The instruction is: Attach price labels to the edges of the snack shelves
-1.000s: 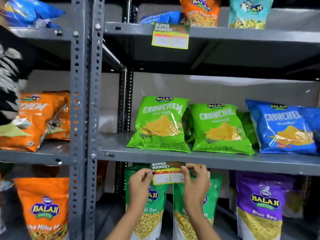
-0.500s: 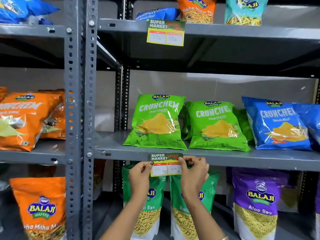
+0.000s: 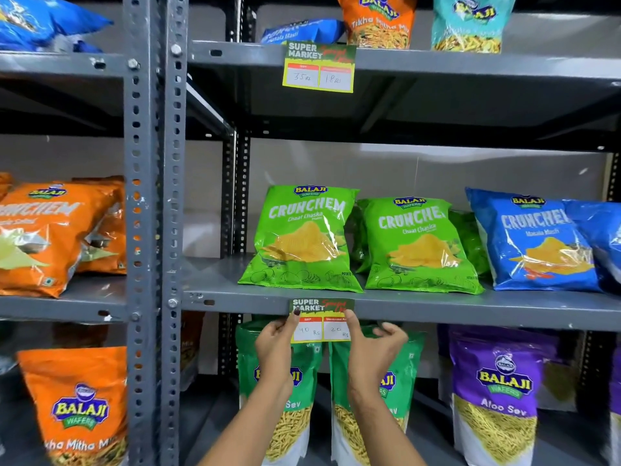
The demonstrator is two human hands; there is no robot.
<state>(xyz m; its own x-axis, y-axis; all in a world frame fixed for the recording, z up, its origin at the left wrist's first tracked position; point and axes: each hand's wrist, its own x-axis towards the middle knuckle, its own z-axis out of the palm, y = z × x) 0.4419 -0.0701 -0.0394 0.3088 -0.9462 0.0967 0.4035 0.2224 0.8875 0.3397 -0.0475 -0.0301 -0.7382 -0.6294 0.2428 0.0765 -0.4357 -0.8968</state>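
A green and yellow price label (image 3: 321, 319) reading "Super Market" lies against the front edge of the middle grey shelf (image 3: 453, 311), below a green Crunchem bag (image 3: 304, 240). My left hand (image 3: 275, 344) pinches the label's left side, thumb on its top corner. On the label's right side my right hand (image 3: 371, 351) presses with the thumb, its fingers spread behind. The label's top strip overlaps the shelf edge; its lower half hangs below. A second, matching label (image 3: 319, 67) hangs from the edge of the upper shelf (image 3: 470, 63).
A grey perforated upright (image 3: 153, 230) stands at the left. Green and blue chip bags (image 3: 537, 240) sit on the middle shelf, orange bags (image 3: 50, 237) on the left rack. Below stand green sev packs (image 3: 285, 398) and a purple Aloo Sev pack (image 3: 497, 398).
Both hands have lifted the label from just under the shelf edge up onto it. My right fingers have opened out behind the label.
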